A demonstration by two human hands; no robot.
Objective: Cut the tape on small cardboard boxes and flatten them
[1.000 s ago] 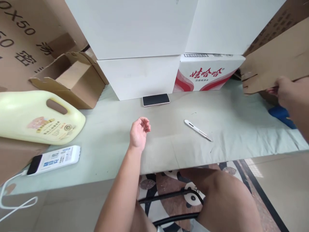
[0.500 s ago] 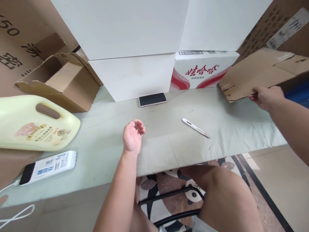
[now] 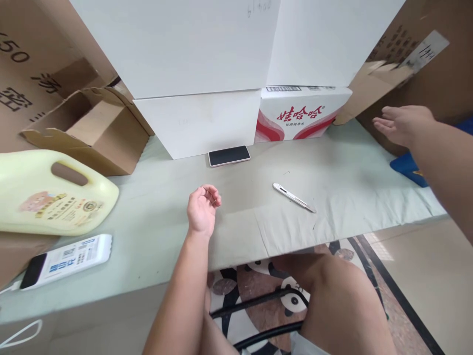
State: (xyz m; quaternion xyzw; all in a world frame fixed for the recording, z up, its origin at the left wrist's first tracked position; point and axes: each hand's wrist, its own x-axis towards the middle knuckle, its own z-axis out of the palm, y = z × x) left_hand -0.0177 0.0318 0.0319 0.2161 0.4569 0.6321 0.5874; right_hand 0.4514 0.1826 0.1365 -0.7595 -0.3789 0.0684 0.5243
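Observation:
My left hand [image 3: 203, 209] rests palm up over the cloth-covered table, its fingers loosely curled and nothing in them. To its right lies a white utility knife [image 3: 293, 197] with its tip towards me. Beyond the hand, a phone [image 3: 229, 156] with a dark screen lies against the white boxes. My right hand [image 3: 404, 123] is raised at the far right, fingers stretched out and holding nothing. Just behind it, a brown cardboard piece [image 3: 364, 91] leans between the red-and-white carton [image 3: 303, 116] and a large brown box [image 3: 439, 74]; the hand is apart from it.
At left are an open cardboard box [image 3: 114, 133], a pale yellow jug [image 3: 74, 197] and a white power bank [image 3: 66, 259] with a cable. A blue object [image 3: 410, 167] sits below my right wrist. The table's front edge runs above my knees.
My right hand has let go of the cardboard piece, which now stands farther back beside the carton. The blue object shows more. The view has shifted slightly; my left hand keeps its pose.

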